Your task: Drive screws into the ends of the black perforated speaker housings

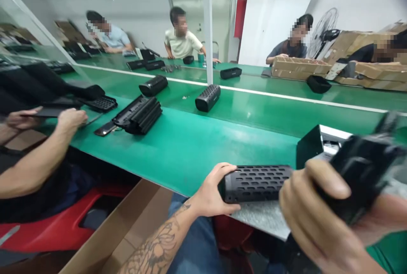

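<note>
- The black perforated casing (257, 184) was gripped at its left end between the left hand's (211, 191) spread fingers and thumb; its long axis was pointed rightward from them.
- By its right end (contact could not be told), the right hand's (314, 202) fingers were curled around a blurred dark object (359, 172).
- Beyond the left fingers, the green bench (184, 147) was backed by a white wall (143, 1).

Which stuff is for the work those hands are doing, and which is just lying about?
Seems for the work:
slotted black casing, in left hand
blurry black thing, in right hand

Probably just around:
fan
cardboard boxes
teal cup-like thing
</note>
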{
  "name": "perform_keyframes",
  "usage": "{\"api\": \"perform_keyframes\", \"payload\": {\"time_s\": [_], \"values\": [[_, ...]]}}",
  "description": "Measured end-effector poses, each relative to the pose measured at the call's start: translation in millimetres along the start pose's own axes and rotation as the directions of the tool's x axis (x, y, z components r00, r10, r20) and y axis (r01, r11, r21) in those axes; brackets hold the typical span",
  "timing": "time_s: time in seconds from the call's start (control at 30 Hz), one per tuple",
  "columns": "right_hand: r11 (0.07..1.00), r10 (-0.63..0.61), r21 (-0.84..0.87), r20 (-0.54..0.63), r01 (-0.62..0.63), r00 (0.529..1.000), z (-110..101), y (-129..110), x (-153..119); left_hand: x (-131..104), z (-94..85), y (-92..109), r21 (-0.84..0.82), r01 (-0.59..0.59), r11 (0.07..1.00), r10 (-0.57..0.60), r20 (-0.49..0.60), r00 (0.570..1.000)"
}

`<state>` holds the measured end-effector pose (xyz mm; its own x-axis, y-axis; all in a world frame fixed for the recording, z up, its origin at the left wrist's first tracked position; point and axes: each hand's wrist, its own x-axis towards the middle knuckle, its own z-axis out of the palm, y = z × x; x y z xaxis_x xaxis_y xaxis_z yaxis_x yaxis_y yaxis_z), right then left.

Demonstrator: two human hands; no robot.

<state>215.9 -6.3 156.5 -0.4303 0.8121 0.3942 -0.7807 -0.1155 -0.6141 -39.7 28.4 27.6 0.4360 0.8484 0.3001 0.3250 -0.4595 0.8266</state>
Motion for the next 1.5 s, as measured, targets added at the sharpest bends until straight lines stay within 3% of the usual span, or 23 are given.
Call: {"api": "perform_keyframes", "payload": {"time_s": [0.03, 0.1, 0.2, 0.27, 0.37, 0.47, 0.53, 0.63, 0.7, 0.77, 0.87, 1.0, 1.03, 1.1, 1.17, 1.23, 1.33, 1.43, 1.5], "values": [[0.984, 0.052, 0.169, 0.070, -0.064, 0.996, -8, 13, 0, 2, -11.2, -7, 0.041, 0.058, 0.997, -0.054, -0.083, 0.995], [0.935, 0.120, 0.321, 0.126, -0.155, 0.985, -32, 34, -1, 17, -32.9, -23, 0.060, 0.193, 0.979, -0.169, -0.278, 0.946], [0.869, 0.210, 0.451, 0.034, -0.202, 0.977, -79, 60, -1, 71, -51.5, -47, -0.041, 0.321, 0.946, -0.290, -0.544, 0.787], [0.837, 0.226, 0.520, -0.044, -0.171, 0.973, -105, 76, 2, 123, -48.5, -60, -0.078, 0.358, 0.930, -0.320, -0.653, 0.687], [0.821, 0.233, 0.555, -0.109, -0.135, 0.966, -126, 96, 4, 207, -19.3, -79, -0.047, 0.393, 0.918, -0.311, -0.699, 0.644], [0.817, 0.247, 0.562, -0.136, -0.131, 0.959, -132, 107, 2, 276, 30.6, -93, -0.011, 0.418, 0.908, -0.314, -0.678, 0.664], [0.818, 0.251, 0.561, -0.148, -0.127, 0.957, -133, 110, 0, 308, 66.3, -99, 0.011, 0.425, 0.905, -0.319, -0.642, 0.697], [0.824, 0.246, 0.555, -0.165, -0.116, 0.955, -136, 110, -1, 338, 107.4, -103, 0.056, 0.433, 0.900, -0.317, -0.597, 0.737], [0.824, 0.244, 0.556, -0.179, -0.107, 0.953, -137, 109, 0, 344, 116.7, -106, 0.102, 0.434, 0.895, -0.303, -0.576, 0.759], [0.820, 0.242, 0.564, -0.194, -0.094, 0.951, -137, 108, 1, 340, 104.9, -112, 0.161, 0.425, 0.891, -0.269, -0.566, 0.780], [0.807, 0.237, 0.587, -0.210, -0.071, 0.948, -135, 107, 3, 322, 47.7, -130, 0.247, 0.432, 0.868, -0.201, -0.621, 0.758], [0.795, 0.225, 0.604, -0.222, -0.047, 0.949, -131, 104, 5, 301, -51.5, -157, 0.218, 0.565, 0.795, -0.196, -0.790, 0.581], [0.795, 0.227, 0.605, -0.222, -0.048, 0.948, -130, 104, 5, 300, -69.8, -163, 0.203, 0.585, 0.785, -0.215, -0.797, 0.565], [0.807, 0.237, 0.587, -0.225, -0.063, 0.945, -130, 104, 4, 303, -93.3, -175, 0.174, 0.602, 0.779, -0.270, -0.774, 0.573], [0.832, 0.249, 0.549, -0.236, -0.083, 0.939, -130, 105, 4, 310, -102.6, -182, 0.125, 0.616, 0.778, -0.336, -0.746, 0.575], [0.862, 0.252, 0.498, -0.253, -0.097, 0.934, -131, 106, 5, 317, -105.0, -183, 0.049, 0.637, 0.770, -0.402, -0.737, 0.544], [0.905, 0.239, 0.411, -0.273, -0.112, 0.932, -131, 102, 8, 317, -107.8, -168, -0.049, 0.638, 0.769, -0.463, -0.731, 0.501], [0.953, 0.191, 0.283, -0.291, -0.106, 0.937, -127, 83, 12, 290, -110.1, -141, -0.076, 0.574, 0.815, -0.439, -0.727, 0.528], [0.982, 0.138, 0.162, -0.305, -0.092, 0.942, -120, 62, 12, 252, -107.2, -118, -0.073, 0.511, 0.857, -0.401, -0.717, 0.570]]}}
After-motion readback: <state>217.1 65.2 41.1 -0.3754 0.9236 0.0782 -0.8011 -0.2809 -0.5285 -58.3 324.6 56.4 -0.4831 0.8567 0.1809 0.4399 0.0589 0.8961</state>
